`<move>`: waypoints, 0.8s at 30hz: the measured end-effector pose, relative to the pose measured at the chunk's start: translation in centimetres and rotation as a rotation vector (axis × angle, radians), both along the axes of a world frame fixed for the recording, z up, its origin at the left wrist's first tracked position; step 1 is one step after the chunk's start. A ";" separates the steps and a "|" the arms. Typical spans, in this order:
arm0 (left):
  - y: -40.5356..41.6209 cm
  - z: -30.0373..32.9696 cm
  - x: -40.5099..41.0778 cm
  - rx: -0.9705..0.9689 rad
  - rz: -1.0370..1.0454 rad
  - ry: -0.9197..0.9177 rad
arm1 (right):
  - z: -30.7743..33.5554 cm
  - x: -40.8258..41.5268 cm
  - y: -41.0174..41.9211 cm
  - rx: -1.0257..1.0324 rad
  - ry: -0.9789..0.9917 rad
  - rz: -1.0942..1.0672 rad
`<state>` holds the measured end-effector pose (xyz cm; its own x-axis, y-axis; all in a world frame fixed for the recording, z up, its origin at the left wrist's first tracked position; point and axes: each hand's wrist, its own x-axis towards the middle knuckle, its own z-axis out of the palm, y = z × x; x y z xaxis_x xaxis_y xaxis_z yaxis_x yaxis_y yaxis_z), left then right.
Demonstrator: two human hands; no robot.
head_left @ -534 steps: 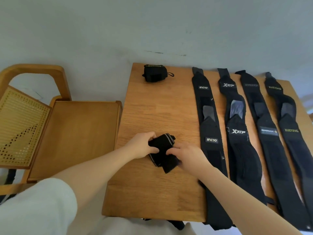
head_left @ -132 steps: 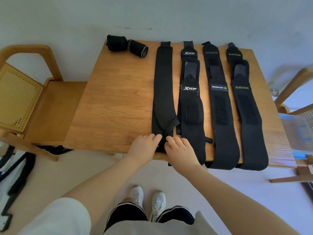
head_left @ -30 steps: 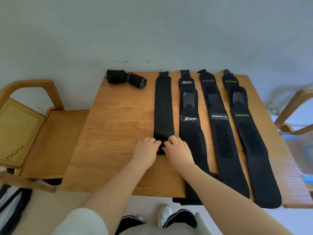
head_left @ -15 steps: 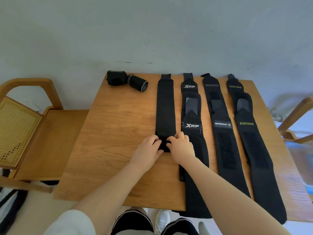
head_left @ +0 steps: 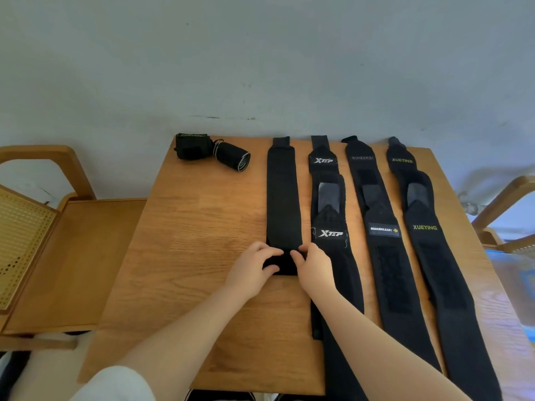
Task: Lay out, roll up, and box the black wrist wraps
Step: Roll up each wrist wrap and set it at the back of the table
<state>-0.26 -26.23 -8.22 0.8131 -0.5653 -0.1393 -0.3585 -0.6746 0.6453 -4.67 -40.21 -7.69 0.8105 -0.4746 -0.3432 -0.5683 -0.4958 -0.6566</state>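
Observation:
A plain black wrist wrap (head_left: 282, 198) lies lengthwise on the wooden table (head_left: 197, 227), its near end wound into a small roll (head_left: 282, 263). My left hand (head_left: 252, 270) and my right hand (head_left: 314, 267) grip that roll from either side, fingers curled over it. Three more wraps lie flat to the right: an XTEP one (head_left: 330, 227), a BOKEERSI one (head_left: 385, 241) and a XUEYING one (head_left: 425, 241). Two finished rolls (head_left: 212, 150) sit at the table's far left corner.
A wooden chair with a cane back (head_left: 58, 250) stands against the table's left side. Another chair (head_left: 503, 209) and a translucent blue-tinted box (head_left: 518, 287) are at the right edge. The wall is just behind the table.
The roll has advanced up the plain wrap away from me, growing thicker. Both hands moved forward with it, and the flat part of the wrap is shorter.

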 end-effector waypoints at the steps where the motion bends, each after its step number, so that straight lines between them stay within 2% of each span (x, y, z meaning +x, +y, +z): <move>1: 0.1 -0.2 -0.3 -0.037 0.004 -0.008 | -0.1 -0.3 0.0 -0.010 -0.033 0.016; 5: 0.2 -0.8 -1.1 -0.047 -0.021 -0.097 | -0.6 -1.2 0.4 -0.109 -0.115 0.152; 8: 0.2 -0.3 -0.5 -0.036 -0.001 -0.012 | -0.3 -0.7 0.1 -0.133 -0.058 0.248; 11: -0.2 0.4 0.8 0.059 -0.014 0.069 | 0.3 -0.4 -0.7 -0.383 -0.005 0.434; 13: -0.8 0.8 1.6 0.141 -0.027 0.112 | 0.3 -0.9 -1.3 -0.454 0.005 0.595; 15: -1.2 1.2 2.4 0.162 -0.017 0.179 | 0.0 -1.6 -1.6 -0.417 0.020 0.660; 18: -1.8 1.8 3.1 0.146 0.022 0.283 | 0.0 -1.8 -1.4 -0.357 -0.041 0.535; 20: -2.0 2.2 3.2 0.156 0.090 0.275 | 0.8 -1.1 -1.5 -0.239 -0.018 0.461; 24: -1.4 3.1 2.3 0.054 0.204 0.224 | 1.7 -0.8 -2.6 0.046 0.104 0.400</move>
